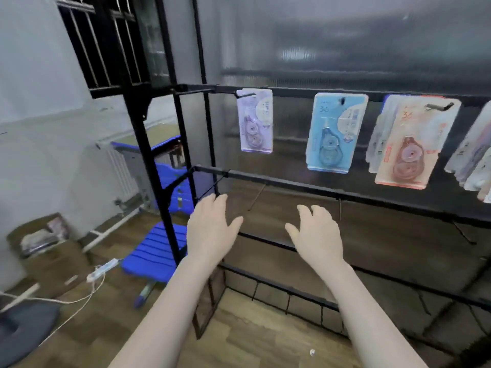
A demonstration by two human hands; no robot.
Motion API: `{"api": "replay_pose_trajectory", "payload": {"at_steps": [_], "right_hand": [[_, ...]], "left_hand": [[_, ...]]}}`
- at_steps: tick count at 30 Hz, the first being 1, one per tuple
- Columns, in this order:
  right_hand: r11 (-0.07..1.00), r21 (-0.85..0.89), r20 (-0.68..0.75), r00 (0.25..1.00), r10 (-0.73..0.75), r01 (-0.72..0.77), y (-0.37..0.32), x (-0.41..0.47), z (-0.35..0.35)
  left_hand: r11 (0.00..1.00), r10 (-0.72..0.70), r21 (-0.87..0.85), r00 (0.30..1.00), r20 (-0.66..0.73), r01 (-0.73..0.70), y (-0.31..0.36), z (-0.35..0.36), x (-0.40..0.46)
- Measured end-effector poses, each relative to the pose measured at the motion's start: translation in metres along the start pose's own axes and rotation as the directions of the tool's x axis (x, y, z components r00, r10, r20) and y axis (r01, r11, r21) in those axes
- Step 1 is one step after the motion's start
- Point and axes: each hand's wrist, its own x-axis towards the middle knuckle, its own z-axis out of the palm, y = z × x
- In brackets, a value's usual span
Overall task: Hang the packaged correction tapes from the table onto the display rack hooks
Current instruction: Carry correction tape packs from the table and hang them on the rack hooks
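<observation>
Head view: the left hand (pixel 212 224) and right hand (pixel 317 229) reach forward empty, fingers relaxed, below the display rack (pixel 332 191). At 12 o'clock a purple pack (pixel 255 120), a blue pack (pixel 335 132) marked "36" and a pink pack (pixel 414 144) hang on the hooks. At 9 o'clock a blue chair (pixel 156 251) stands on the wood floor (pixel 252 341).

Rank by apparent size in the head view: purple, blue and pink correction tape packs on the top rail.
1. pink pack, largest
2. blue pack
3. purple pack, smallest

Probably viewing distance: the pink hangs nearest the camera, the purple farthest.
</observation>
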Motion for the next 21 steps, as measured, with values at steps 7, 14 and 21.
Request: {"api": "replay_pose_trajectory", "payload": {"at_steps": [7, 14, 21], "right_hand": [[0.949, 0.025, 0.137, 0.939, -0.314, 0.314, -0.219, -0.026, 0.06], [0.801, 0.17, 0.176, 0.782, -0.598, 0.574, -0.468, -0.074, 0.103], [0.572, 0.274, 0.152, 0.552, -0.82, 0.773, -0.67, -0.122, 0.147]], "left_hand": [[0.937, -0.297, 0.193, 0.955, -0.004, 0.292, -0.202, -0.109, -0.062], [0.749, -0.611, 0.206, 0.776, -0.154, 0.63, -0.397, -0.233, -0.141], [0.519, -0.782, 0.103, 0.52, -0.343, 0.849, -0.537, -0.315, -0.21]]}}
